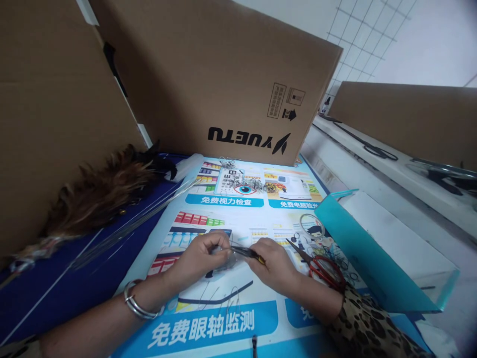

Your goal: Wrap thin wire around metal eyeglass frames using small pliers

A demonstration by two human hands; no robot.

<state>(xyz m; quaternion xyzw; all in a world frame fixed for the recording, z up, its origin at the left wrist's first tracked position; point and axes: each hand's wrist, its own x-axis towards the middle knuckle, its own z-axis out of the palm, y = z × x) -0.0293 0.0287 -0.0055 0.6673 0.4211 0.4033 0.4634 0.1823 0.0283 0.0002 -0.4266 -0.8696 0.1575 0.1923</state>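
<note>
Over the printed poster, my right hand is closed around a pair of pliers with dark jaws and a yellow-and-black handle. The jaws point left and meet the fingertips of my left hand. That hand is closed in a pinch on what looks like a piece of thin wire, mostly hidden by the fingers. Several bent thin wires lie on the poster below the hands. Red-handled scissors rest beside my right forearm, blades partly apart.
Long straight wires and a brown feather duster lie at left. Small wire pieces are heaped at the back, before a large cardboard box. Wire rings lie near the scissors. A teal open box stands at right.
</note>
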